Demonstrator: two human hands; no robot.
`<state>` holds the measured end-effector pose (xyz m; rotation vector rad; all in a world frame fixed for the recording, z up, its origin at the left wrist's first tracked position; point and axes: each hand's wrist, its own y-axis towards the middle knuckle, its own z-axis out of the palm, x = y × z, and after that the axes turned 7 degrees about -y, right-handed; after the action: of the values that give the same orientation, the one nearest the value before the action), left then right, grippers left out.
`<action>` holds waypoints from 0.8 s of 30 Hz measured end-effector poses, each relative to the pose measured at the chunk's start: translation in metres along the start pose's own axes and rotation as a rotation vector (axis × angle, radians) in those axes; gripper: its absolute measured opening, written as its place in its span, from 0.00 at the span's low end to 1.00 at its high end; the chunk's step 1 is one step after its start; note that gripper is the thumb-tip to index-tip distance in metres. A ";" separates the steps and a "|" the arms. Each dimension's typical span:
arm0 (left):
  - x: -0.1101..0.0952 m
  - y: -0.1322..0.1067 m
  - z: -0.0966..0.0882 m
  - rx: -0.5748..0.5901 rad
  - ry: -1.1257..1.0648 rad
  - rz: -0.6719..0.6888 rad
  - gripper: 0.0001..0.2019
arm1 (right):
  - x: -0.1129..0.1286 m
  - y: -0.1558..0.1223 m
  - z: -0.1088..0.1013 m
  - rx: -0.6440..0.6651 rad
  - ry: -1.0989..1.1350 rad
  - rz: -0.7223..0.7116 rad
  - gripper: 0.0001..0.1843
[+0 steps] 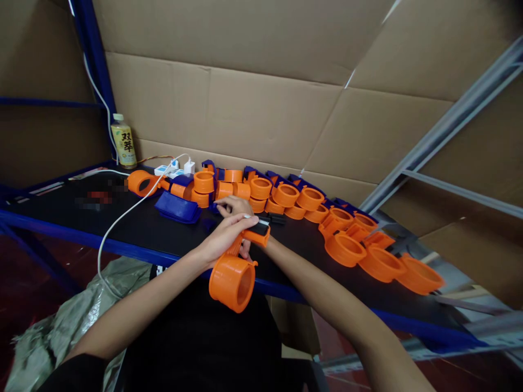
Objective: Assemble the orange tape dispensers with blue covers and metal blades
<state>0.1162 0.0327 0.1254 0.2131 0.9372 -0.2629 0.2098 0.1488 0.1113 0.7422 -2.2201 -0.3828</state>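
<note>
I hold an orange part (232, 282), a wide open ring on a short handle, over the near edge of the black bench top (134, 228). My left hand (224, 235) is closed around the handle. A small black toothed piece (263, 221) sits at the handle's far end. My right hand (233, 206) reaches in from the right and is mostly hidden behind the left hand and the handle. Its curled fingers show above the handle and one finger below it, so it grips the same part.
Several orange ring parts (345, 249) with dark blue pieces lie in a row along the back and right of the bench. A blue pad (178, 207), a white cable (122, 218), a power strip (174, 167) and a drink bottle (123, 141) are at the left. Cardboard walls stand behind.
</note>
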 end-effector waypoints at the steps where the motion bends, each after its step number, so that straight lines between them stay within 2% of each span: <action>1: -0.002 -0.003 -0.002 0.106 0.008 -0.043 0.12 | -0.001 0.001 -0.005 -0.055 0.004 0.014 0.06; 3: -0.005 -0.005 -0.006 0.174 -0.022 -0.043 0.14 | -0.004 0.000 -0.020 -0.157 0.024 0.048 0.09; 4: -0.007 -0.004 -0.008 0.166 -0.044 -0.024 0.15 | -0.004 -0.002 -0.029 -0.196 0.035 0.062 0.10; 9: -0.006 0.012 -0.018 -0.070 -0.133 0.072 0.18 | 0.002 -0.030 -0.063 -0.244 0.252 0.163 0.20; 14: 0.000 0.020 -0.025 -0.203 -0.170 0.085 0.18 | 0.012 -0.050 -0.064 -0.247 0.343 0.149 0.18; 17: 0.000 0.021 -0.027 -0.229 -0.189 0.117 0.18 | 0.016 -0.051 -0.064 -0.193 0.313 0.107 0.19; 20: -0.002 0.024 -0.030 -0.231 -0.206 0.121 0.17 | 0.021 -0.053 -0.068 -0.075 0.263 0.095 0.24; 24: -0.004 0.027 -0.033 -0.205 -0.220 0.071 0.15 | 0.024 -0.055 -0.076 0.087 0.276 0.026 0.25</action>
<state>0.0970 0.0691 0.1118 0.0273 0.7311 -0.1197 0.2742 0.0877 0.1501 0.7626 -1.9930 -0.1598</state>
